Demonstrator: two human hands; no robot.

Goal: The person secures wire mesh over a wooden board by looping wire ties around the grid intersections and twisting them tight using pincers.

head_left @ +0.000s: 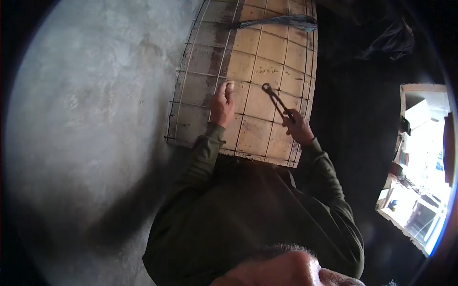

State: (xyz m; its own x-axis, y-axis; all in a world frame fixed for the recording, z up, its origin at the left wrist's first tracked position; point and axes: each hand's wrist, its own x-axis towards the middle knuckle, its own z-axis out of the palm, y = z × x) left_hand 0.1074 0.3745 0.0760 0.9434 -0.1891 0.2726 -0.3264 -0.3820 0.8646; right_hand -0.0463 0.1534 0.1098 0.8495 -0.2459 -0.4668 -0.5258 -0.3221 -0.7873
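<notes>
A grid of thin metal rods (244, 114) lies over a wooden board (267, 52). My left hand (223, 106) is at the grid's left part, its fingers pressed together near a rod crossing; what they hold, if anything, is too small to make out. In my right hand (298, 127) are the handles of long-handled pincers (274, 99), whose head points up and left above the grid, apart from my left hand. Across the far part of the grid rests a bundle of dark thin wires (281, 21).
A grey wall (95, 105) rises along the left side. On the right, a bright opening (424, 162) shows cluttered things beyond it. Dark crumpled material (393, 40) is at the upper right, in shadow.
</notes>
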